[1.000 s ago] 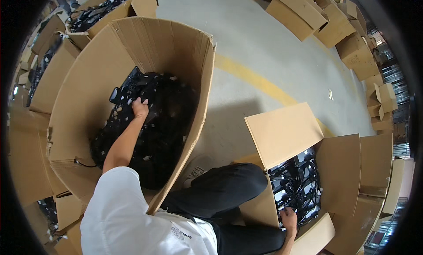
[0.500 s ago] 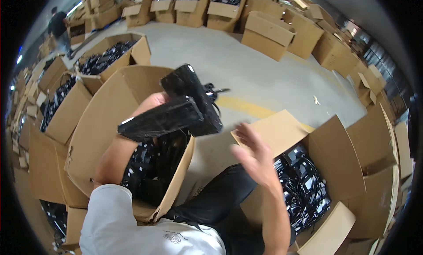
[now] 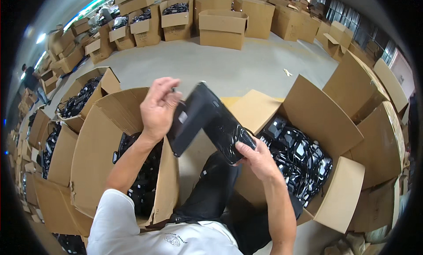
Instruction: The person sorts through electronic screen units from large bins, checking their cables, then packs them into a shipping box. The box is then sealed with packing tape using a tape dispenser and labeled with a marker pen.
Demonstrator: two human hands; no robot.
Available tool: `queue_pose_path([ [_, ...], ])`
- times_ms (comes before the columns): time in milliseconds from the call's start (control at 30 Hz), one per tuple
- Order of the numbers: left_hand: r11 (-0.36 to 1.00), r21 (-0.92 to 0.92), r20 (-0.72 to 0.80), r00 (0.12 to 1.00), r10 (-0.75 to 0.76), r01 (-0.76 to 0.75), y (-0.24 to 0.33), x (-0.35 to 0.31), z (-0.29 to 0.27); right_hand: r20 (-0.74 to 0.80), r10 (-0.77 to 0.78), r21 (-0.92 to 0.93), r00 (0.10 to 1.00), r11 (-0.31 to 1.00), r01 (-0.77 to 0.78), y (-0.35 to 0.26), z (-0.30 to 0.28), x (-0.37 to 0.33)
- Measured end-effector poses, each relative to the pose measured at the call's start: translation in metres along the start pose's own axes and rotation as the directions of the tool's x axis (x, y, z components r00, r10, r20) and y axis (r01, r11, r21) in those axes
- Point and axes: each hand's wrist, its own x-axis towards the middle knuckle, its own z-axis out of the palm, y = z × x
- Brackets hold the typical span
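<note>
My right hand [image 3: 259, 160] grips the lower end of a black two-part device [image 3: 220, 131], thumb on top. Its two flat, long panels meet at the top and spread apart below; clear film shines on the right one. A small white label sits on the left panel. Just left of the device, my left hand [image 3: 157, 109] is raised, thumb and fingers drawn together. A small dark bit shows at its fingertips, too small to name. Below my left arm stands an open carton [image 3: 119, 123] with black devices inside. At my right, another carton [image 3: 337, 197] holds many glossy black devices and cables.
More cartons of black devices [image 3: 81, 96] line the left side. A row of large cartons [image 3: 222, 28] runs along the back, others [image 3: 374, 136] crowd the right. A person [image 3: 35, 83] stands at far left. A pale scrap [image 3: 287, 72] lies on the grey floor.
My right hand, open and apart before, now holds the device. My left hand has come off its underside to its left. The device has turned, its panels now pointing down. My view has swung right.
</note>
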Motion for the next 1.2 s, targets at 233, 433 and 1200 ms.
queue_pose_path([
  [233, 0.727, -0.357, 0.724, 0.319, 0.612, -0.586, 0.04, -0.012, 0.076, 0.143, 0.15, 0.101, 0.978, 0.981, -0.165, 0.025, -0.037, -0.022],
  [433, 0.669, -0.462, 0.642, 0.301, 0.705, -0.582, 0.039, -0.037, 0.114, -0.008, 0.191, -0.149, 0.982, 0.97, -0.19, 0.064, -0.049, -0.056],
  [1200, 0.394, -0.172, 0.582, 0.416, -0.699, 0.903, 0.03, -0.129, 0.107, -0.722, -0.304, -0.214, 0.621, 0.953, 0.216, 0.063, 0.016, -0.098],
])
